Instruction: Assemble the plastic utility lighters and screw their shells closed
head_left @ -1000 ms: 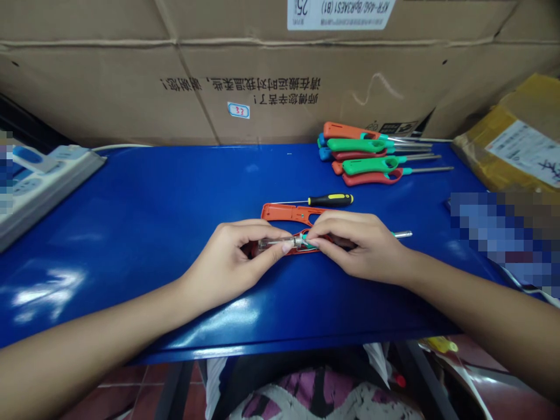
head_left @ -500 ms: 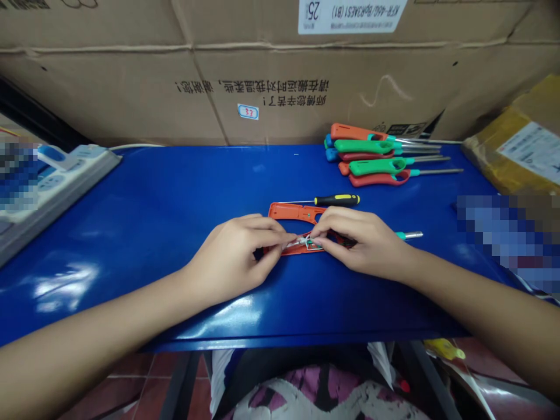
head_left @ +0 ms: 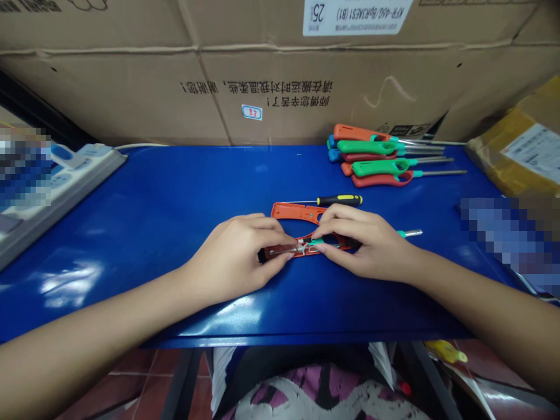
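Observation:
An opened orange gas lighter lies on the blue table, its inside facing up, with a clear tube-like part, a white piece and a thin wire showing. My left hand is closed around its handle end, thumb and fingers on either edge. With fingertips at the teal part near the middle, my right hand grips the lighter and covers much of its front. A teal collar and short metal tube stick out beyond that hand. Just behind lies the loose orange shell half, partly hidden by my right fingers.
A black and yellow screwdriver lies behind the shell half. Several assembled lighters are piled at the back right. A power strip sits at the left, a taped carton at the right. A large cardboard box stands behind the table.
My left fingertips have spread to the lighter's edges, so the clear part inside shows. My right fingertips have shifted slightly off the white piece, and the teal part is more visible.

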Demonstrator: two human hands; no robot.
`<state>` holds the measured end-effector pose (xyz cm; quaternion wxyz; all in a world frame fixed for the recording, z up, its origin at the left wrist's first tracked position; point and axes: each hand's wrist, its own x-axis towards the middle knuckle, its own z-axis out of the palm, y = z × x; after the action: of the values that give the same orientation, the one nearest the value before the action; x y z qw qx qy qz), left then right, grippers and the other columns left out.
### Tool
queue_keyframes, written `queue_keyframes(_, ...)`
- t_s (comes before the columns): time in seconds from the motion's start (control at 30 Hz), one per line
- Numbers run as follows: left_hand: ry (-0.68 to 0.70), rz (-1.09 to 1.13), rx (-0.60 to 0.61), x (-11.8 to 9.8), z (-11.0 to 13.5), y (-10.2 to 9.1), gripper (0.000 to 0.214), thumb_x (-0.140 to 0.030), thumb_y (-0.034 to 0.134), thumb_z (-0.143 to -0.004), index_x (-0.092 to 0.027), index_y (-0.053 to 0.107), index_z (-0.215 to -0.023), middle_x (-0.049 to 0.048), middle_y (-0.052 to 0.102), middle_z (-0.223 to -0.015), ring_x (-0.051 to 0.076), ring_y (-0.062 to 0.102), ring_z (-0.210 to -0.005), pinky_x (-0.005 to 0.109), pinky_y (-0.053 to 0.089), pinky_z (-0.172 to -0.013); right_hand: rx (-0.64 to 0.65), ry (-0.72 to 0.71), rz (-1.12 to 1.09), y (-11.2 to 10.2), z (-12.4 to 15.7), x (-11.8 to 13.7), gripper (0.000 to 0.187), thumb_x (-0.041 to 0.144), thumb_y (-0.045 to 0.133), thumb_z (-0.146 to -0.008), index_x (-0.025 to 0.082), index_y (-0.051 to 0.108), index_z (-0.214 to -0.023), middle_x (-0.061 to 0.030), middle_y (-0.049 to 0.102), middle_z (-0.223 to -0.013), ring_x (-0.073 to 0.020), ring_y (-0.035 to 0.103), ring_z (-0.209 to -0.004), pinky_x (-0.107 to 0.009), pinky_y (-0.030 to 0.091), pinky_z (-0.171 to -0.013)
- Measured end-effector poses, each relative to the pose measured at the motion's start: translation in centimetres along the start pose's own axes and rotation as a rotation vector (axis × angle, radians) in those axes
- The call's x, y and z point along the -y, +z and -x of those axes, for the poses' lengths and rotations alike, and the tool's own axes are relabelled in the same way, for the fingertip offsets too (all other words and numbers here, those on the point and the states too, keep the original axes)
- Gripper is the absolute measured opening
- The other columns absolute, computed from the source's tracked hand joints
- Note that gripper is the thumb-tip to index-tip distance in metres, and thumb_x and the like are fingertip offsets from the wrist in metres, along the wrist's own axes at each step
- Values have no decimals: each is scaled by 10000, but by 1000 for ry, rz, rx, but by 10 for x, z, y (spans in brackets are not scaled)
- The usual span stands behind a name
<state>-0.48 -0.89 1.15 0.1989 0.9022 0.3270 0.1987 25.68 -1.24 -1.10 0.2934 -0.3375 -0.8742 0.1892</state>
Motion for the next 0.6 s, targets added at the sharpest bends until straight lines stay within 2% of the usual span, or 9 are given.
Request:
queue_keyframes(0.17, -40, 34, 31, 1, -1, 1, 188, -269, 672, -955, -240, 801, -1090, 37, 774, -984, 195, 697, -892, 329, 566, -808, 8, -58, 52, -5, 0, 2, 156, 244, 639, -947, 221, 720, -1078, -72, 677, -1066, -187, 657, -938, -326, 533, -805)
queue_keyframes(0.33, -73, 83, 16, 1, -2, 0, 174, -291, 698, -935, -221, 804, -1055, 40, 782, -980, 195, 698, -885, 325, 564, -798, 84, -160, 155, -12, 0, 1, 193, 239, 614, -954, 221, 730, -1108, -97, 698, -1142, -224, 650, -998, -391, 523, -867)
queue_keyframes(0.47, -92, 35, 11, -1, -3, -5, 171, -292, 708, -908, -222, 803, -1032, 37, 773, -959, 204, 692, -882, 332, 559, -784, 81, -201, 291, -19, 1, 0, 258, 265, 624, -953, 215, 730, -1183, -122, 716, -1242, -276, 658, -1078, -477, 503, -943)
queue_keyframes(0.6, -60, -40, 50, 0, -2, -8, 163, -263, 673, -931, -240, 806, -1023, 37, 774, -976, 215, 695, -919, 338, 558, -804, 145, -233, 283, -23, 1, 1, 286, 270, 625, -955, 241, 725, -1222, -117, 688, -1347, -292, 636, -1193, -511, 476, -1010)
